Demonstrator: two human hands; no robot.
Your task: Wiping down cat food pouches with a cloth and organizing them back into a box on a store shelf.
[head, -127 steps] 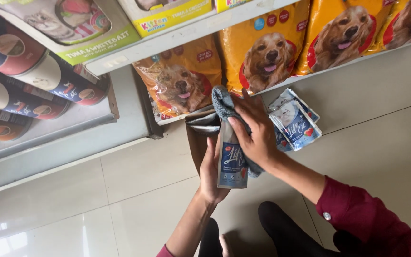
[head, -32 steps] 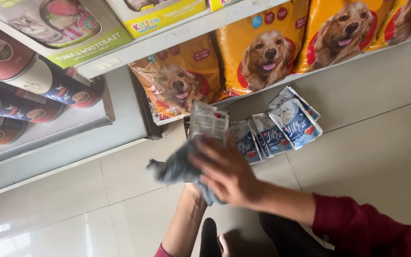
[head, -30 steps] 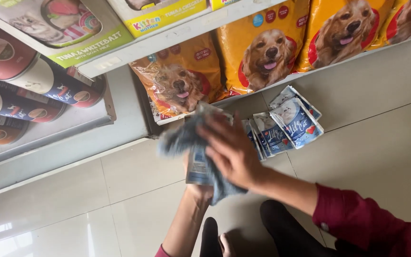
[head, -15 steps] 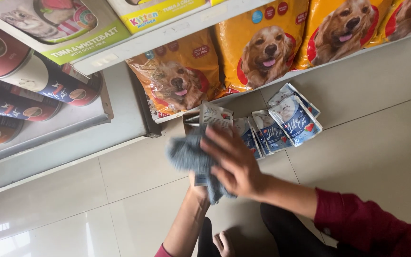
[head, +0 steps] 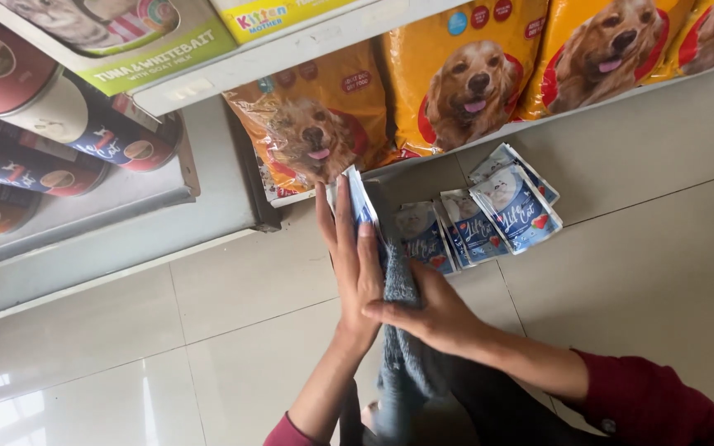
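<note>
My left hand (head: 352, 263) is raised with fingers straight, holding a blue-and-white pet food pouch (head: 358, 198) on edge against its palm. My right hand (head: 428, 310) presses a grey-blue cloth (head: 402, 330) against the pouch's side, and the cloth hangs down below both hands. Several more blue pouches (head: 489, 211) lie on the floor tiles just to the right, below the orange dog food bags (head: 464, 78) on the bottom shelf.
A white shelf edge (head: 274, 45) runs above the bags, with boxed cat food on top. Stacked cans (head: 35, 124) lie on a grey shelf at the left. Pale floor tiles (head: 208, 330) spread below. My dark trouser legs sit under the hands.
The cloth was bunched over the pouch in my right hand. Now my left hand stands upright with the pouch on edge and the cloth has slid down along it.
</note>
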